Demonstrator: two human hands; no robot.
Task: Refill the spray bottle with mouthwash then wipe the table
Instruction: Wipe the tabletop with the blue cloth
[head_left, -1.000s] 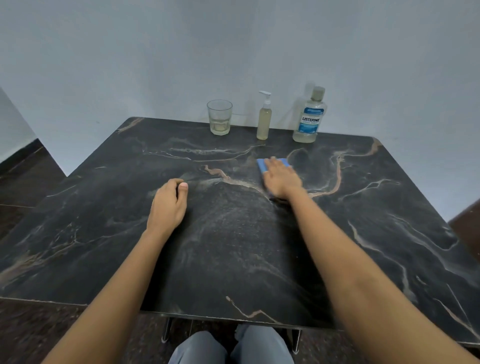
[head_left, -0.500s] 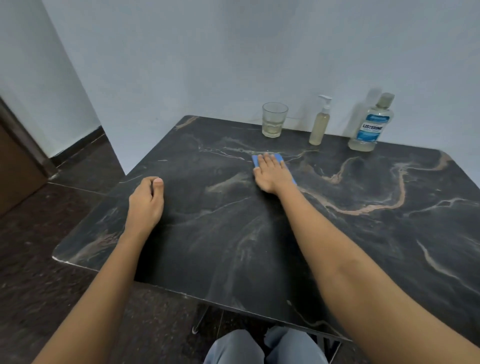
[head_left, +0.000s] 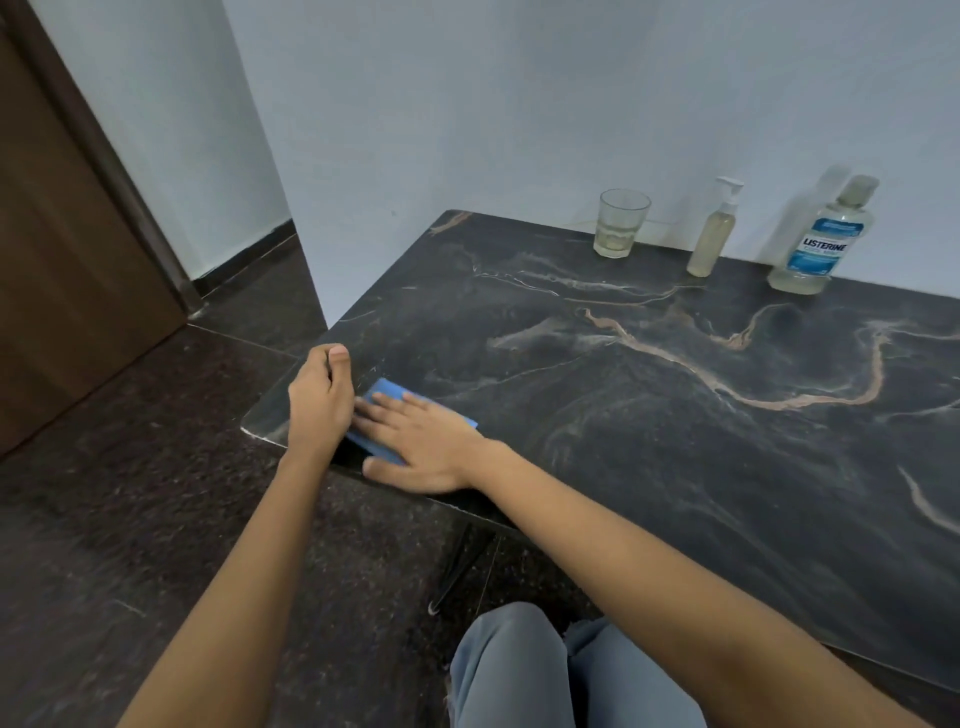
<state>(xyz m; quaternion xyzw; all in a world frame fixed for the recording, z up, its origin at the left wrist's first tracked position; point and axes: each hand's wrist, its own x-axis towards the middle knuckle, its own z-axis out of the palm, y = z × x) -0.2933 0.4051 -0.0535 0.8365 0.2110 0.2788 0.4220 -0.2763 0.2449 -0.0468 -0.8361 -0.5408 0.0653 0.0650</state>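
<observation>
I wipe the table's (head_left: 675, 415) lower-left corner.
My flat, open right hand (head_left: 423, 449) presses the soft, thin blue cloth (head_left: 387, 391); my left hand (head_left: 318, 397) rests curled, empty.

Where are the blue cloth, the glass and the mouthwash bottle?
Cloth (head_left: 387, 392): head view, its bare far corner.
Glass (head_left: 621, 223): head view, mid wall.
Mouthwash bottle (head_left: 823, 249): head view, its label.

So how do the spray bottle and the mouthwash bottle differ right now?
The spray bottle is slim, unlabelled, with a white pump top; the mouthwash bottle is wider, with a blue label and plain cap. The spray bottle is yellowish throughout, the mouthwash bottle mostly clear. Both stand upright along the table's far edge.
</observation>
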